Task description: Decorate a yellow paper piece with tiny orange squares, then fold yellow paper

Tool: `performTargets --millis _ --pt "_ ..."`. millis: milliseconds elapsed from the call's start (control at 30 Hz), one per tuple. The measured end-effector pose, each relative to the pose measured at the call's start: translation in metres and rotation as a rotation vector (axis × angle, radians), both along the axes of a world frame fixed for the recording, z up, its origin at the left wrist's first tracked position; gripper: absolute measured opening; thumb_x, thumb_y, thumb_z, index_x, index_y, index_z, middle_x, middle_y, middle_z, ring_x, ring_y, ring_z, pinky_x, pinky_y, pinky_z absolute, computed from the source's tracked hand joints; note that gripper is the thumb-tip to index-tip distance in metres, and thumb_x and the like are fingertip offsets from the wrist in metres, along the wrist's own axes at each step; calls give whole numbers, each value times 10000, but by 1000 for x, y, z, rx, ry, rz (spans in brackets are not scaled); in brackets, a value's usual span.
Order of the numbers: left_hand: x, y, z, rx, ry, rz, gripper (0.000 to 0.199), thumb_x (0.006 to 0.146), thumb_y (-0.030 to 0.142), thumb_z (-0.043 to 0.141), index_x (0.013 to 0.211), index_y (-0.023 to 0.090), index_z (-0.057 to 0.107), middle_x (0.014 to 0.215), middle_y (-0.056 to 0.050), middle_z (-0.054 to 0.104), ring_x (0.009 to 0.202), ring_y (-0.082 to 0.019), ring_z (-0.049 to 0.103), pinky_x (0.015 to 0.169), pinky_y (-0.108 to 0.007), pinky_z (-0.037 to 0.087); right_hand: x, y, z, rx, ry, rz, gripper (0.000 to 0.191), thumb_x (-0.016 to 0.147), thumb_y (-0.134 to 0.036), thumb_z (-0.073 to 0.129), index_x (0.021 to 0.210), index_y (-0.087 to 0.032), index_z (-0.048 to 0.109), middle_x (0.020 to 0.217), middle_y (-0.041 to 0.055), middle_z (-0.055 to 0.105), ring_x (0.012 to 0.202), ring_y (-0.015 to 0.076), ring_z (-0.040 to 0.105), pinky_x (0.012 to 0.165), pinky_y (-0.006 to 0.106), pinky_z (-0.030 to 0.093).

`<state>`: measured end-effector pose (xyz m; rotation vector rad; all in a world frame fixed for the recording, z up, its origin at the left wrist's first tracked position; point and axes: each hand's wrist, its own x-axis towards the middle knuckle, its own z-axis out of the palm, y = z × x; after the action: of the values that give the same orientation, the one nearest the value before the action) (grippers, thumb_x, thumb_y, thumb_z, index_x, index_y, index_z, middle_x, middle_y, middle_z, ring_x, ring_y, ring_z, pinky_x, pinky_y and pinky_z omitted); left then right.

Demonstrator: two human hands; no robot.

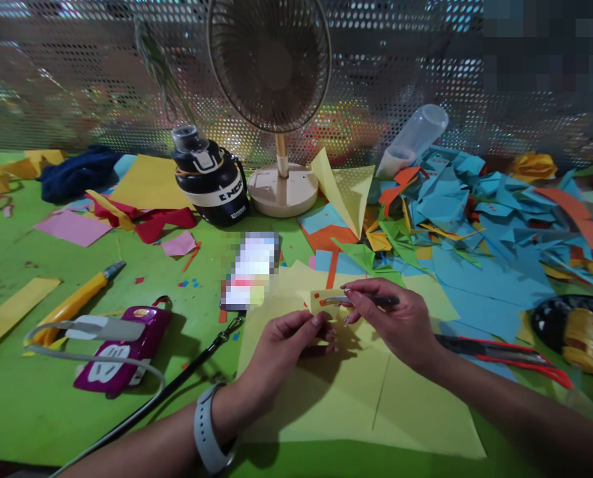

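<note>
A small pale yellow paper piece point(317, 303) with tiny red-orange squares on it is pinched between the thumb and fingers of my left hand point(296, 338). My right hand point(393, 318) grips slim metal tweezers point(383, 301), whose tip touches the face of the small piece near a red-orange square. Both hands are over large pale yellow sheets point(346, 405) lying on the green table point(186, 425). A pale wristband point(207, 428) is around my left wrist.
A phone point(250, 272), a purple power bank point(121, 348) with a cable and a yellow cutter point(80, 299) lie left. Behind stand a black bottle point(211, 182) and a fan point(282, 189). Blue paper scraps point(445, 192) heap at right, near a red-black tool point(505, 352).
</note>
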<state>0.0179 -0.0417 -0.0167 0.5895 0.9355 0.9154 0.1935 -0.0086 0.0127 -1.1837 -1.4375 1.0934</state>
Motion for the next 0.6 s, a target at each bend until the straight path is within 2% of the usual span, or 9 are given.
performTargets --millis 233,367,433,500,533,600 --pt "0 1 1 -2 -25 2 197 759 370 718 806 180 730 757 -20 691 718 -122 628 728 -277 552 5 -1 1 88 -9 -3 65 823 -220 650 850 -185 697 713 -4 707 518 100 663 527 190 540" --pt "0 2 3 -4 -20 -9 201 766 367 711 809 171 722 758 -27 691 726 -129 629 721 -275 548 13 2 1 130 40 7 178 903 -249 550 1043 -251 661 772 -25 721 566 101 674 574 217 552" --pt "0 1 3 4 -12 -28 203 779 365 698 812 166 718 763 -29 688 732 -131 627 719 -273 546 16 5 2 166 -80 26 247 936 -256 491 1143 -271 624 854 -11 735 729 125 696 701 260 553" --pt "0 0 3 16 1 -57 200 796 358 682 818 162 715 773 -30 684 738 -132 623 723 -275 542 17 9 3 202 -286 71 259 920 -268 518 1153 -254 631 957 22 733 920 169 669 844 329 511" --pt "0 -1 3 23 9 -69 197 801 354 677 817 161 714 780 -32 684 741 -134 623 726 -278 540 17 10 3 205 -375 102 254 899 -279 553 1132 -240 647 990 37 726 961 190 652 881 360 489" --pt "0 -3 3 38 23 -80 184 806 343 673 800 163 710 777 -28 682 733 -137 623 724 -281 534 16 12 2 161 -454 156 237 859 -304 609 1073 -226 675 987 48 723 919 203 658 876 385 487"
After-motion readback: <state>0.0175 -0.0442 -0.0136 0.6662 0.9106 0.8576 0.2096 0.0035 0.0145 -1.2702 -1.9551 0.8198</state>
